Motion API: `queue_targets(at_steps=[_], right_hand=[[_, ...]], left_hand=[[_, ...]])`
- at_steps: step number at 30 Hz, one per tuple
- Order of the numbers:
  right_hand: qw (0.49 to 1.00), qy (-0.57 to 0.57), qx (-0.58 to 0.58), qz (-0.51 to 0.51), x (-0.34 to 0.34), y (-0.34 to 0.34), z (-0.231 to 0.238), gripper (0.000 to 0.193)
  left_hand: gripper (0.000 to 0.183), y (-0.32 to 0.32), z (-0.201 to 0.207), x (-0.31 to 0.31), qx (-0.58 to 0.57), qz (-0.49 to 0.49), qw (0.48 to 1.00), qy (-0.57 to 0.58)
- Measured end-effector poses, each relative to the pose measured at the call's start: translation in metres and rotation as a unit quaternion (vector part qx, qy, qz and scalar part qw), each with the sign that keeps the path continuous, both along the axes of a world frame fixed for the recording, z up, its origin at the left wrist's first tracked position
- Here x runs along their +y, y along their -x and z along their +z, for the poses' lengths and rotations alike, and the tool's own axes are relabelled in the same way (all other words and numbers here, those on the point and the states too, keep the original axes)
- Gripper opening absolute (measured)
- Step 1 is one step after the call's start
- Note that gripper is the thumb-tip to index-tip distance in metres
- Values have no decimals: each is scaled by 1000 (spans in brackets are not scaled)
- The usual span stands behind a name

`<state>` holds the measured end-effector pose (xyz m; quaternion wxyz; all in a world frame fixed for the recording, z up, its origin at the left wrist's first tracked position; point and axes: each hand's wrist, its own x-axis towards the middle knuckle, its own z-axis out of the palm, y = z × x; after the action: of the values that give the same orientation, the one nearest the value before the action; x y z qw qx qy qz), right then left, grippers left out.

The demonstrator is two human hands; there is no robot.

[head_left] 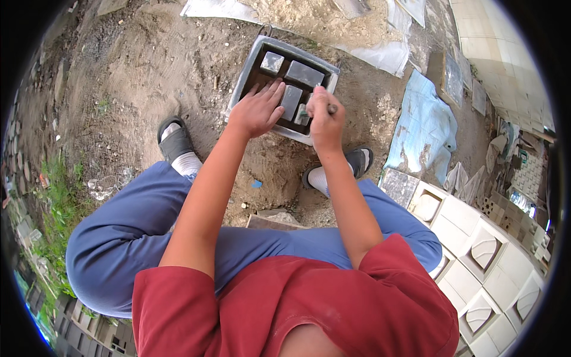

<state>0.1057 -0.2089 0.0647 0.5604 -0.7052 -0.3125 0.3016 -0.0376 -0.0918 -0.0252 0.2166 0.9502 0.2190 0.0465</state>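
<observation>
A square grey mould (241, 89) with a raised rim sits on the dirt between my feet. Inside it stand several rectangular blocks, among them a grey block (304, 74) at the far right and a small pale-topped block (272, 62) at the far left. My left hand (259, 110) lies over the mould's near left part, fingers stretched out, fingertips by the middle block (290, 101). Closed at the near right side, my right hand (326, 119) grips what looks like a small brush (303, 114). Its dark handle end juts from the fist, and its pale green-white head is down in the mould.
A dirty light-blue sheet (423, 122) lies to the right. Stacked cream hollow blocks (461, 220) stand at the near right. Pale sacking and a sand heap (321, 24) are beyond the mould. Grass (65, 208) grows at left. My sandalled feet flank the mould's near side.
</observation>
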Motion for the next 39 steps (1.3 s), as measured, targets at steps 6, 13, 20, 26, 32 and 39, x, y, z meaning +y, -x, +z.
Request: queue_targets(at_steps=[6,13,20,26,32,39], right_hand=[[999,-29,-27,-4,-5,9,-6,46],[997,-21,-32,-62,6,0,8,45],[997,-54,13,-50,23,-22,16,48],[999,-19,-34,-2,41,-32,-9,48],[999,-9,-32,-22,31,-42,-16,48],[998,-52,11,-34,36,-40,6,46]], left_hand=[[67,-5,3,-1,-5,-1,1000,8],[68,-2,7,-1,13,-5,1000,9],[68,-1,3,-1,7,-10,1000,7],[67,-3,1,3,-1,-7,1000,6],[67,-11,10,-4,2,-15,1000,15],[67,-2,6,-1,22,-11,1000,13]])
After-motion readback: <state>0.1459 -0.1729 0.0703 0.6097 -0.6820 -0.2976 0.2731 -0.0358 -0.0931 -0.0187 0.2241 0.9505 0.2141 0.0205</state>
